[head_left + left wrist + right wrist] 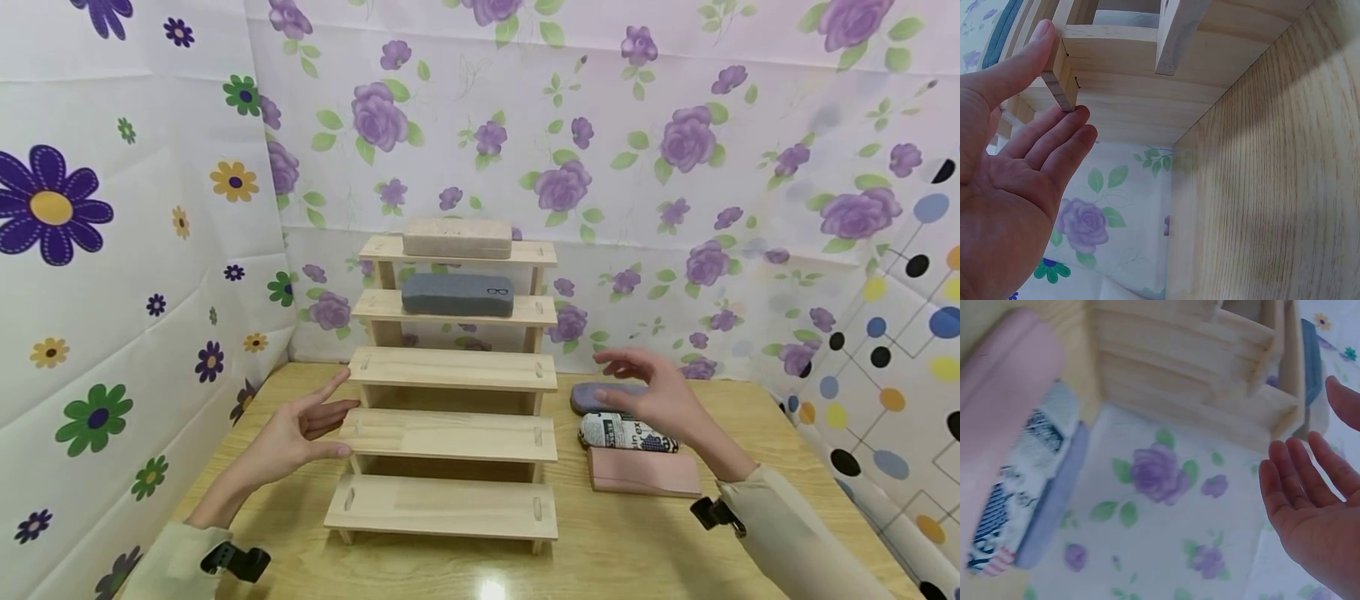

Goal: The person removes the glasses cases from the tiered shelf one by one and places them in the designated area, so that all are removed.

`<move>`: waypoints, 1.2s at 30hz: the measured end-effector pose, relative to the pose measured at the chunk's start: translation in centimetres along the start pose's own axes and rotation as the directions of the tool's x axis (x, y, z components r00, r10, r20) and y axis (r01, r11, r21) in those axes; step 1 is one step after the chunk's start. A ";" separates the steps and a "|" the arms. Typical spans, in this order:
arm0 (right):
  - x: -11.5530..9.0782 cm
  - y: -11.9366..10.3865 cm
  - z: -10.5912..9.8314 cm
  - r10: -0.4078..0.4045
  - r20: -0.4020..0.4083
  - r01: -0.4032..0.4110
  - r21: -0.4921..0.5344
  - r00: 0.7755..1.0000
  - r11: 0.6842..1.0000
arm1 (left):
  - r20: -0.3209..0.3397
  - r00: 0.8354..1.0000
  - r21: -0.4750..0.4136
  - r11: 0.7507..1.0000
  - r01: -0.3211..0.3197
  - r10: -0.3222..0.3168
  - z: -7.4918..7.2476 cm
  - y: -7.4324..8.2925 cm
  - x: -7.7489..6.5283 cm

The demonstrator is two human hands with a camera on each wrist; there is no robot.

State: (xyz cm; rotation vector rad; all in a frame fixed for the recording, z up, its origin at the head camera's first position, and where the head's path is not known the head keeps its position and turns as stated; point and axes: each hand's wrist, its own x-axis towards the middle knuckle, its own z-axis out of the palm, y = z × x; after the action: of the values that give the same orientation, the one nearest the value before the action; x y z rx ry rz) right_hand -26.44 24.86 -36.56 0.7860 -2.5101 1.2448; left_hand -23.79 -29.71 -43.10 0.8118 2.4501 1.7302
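Note:
At the left side of a five-tier wooden display stand (pixel 450 504), my left hand (pixel 300 429) touches a shelf end (pixel 1060 81), thumb and fairly straight fingers spread around it. My right hand (pixel 648 387) hovers empty at the right, its fingers loosely bent, as the right wrist view also shows. In the head view it overlaps a purple glasses case (pixel 585 396) and a black-and-white printed case (pixel 622 432). A pink case (pixel 645 472) lies in front of these on the table. A beige case (pixel 457 239) sits on the top shelf, a blue-grey one (pixel 457 296) just below.
The stand rests on a wood-grain table (pixel 637 542). A flowered cloth wall (pixel 480 183) rises behind it, with patterned walls to the left and right. Each wrist wears a black strap with a small camera (pixel 247 564).

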 end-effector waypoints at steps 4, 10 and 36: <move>2.3 -1.5 0.3 -0.001 -0.030 0.001 -0.017 1.000 1.000 | -0.004 1.000 0.009 1.000 0.001 -0.001 -0.1 0.0 0.0; 5.7 -3.3 1.1 0.015 -0.021 -0.016 -0.058 1.000 0.998 | -0.005 1.000 0.019 1.000 -0.007 0.008 -0.1 -0.2 0.2; 15.1 -5.9 5.2 0.016 0.100 -0.009 -0.066 0.995 0.998 | 0.000 1.000 0.026 0.999 -0.025 0.025 -0.2 -0.3 0.1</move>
State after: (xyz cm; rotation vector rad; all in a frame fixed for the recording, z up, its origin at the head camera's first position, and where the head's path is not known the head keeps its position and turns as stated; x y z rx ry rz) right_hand -35.54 12.34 -29.36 0.8384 -2.6248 1.1476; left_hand -24.05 -29.90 -43.30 0.8490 2.4782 1.7102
